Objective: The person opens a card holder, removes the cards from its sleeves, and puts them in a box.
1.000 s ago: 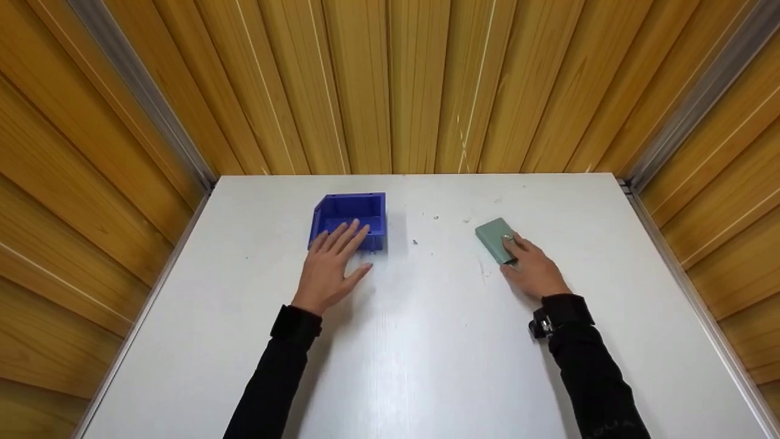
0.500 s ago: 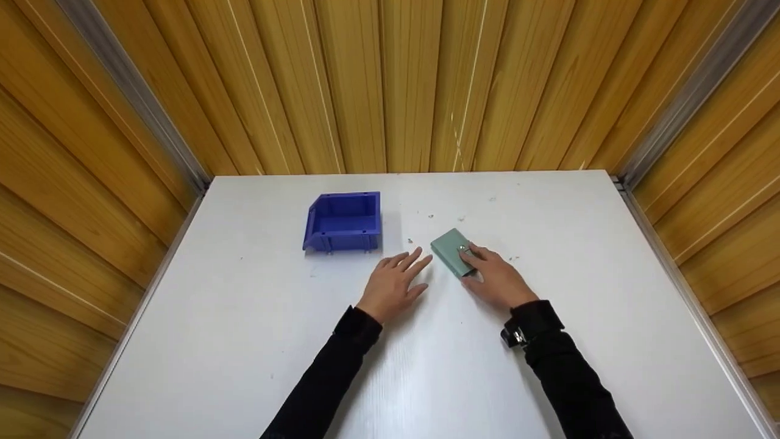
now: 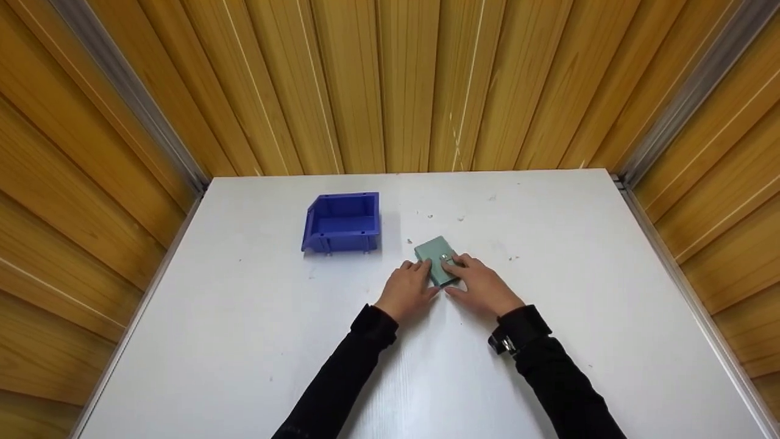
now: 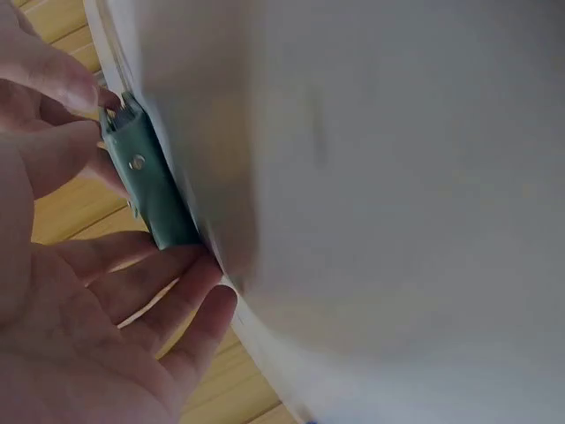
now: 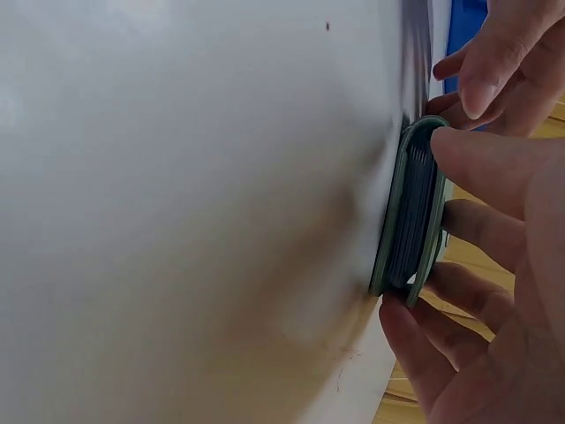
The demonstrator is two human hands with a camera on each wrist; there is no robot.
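Note:
A green snap-fastened card holder (image 3: 434,253) lies on the white table, angled between both hands. My right hand (image 3: 484,286) holds its right side, thumb at the near end and fingers along the strap and far edge. In the right wrist view, the card holder (image 5: 415,208) shows thin stacked sleeves between its covers. My left hand (image 3: 407,289) grips the left side, its fingertips at the spine and the thumb by the near corner. In the left wrist view, the spine of the card holder (image 4: 154,181) carries a round metal stud.
A blue plastic bin (image 3: 341,222) stands farther back on the left of the white table (image 3: 244,341). Small marks dot the surface behind the card holder. Wood-patterned walls (image 3: 408,85) enclose the back and sides.
My right hand has brought the card holder leftward and nearer, toward the middle. My left hand has moved from in front of the blue bin rightward to the card holder's left side.

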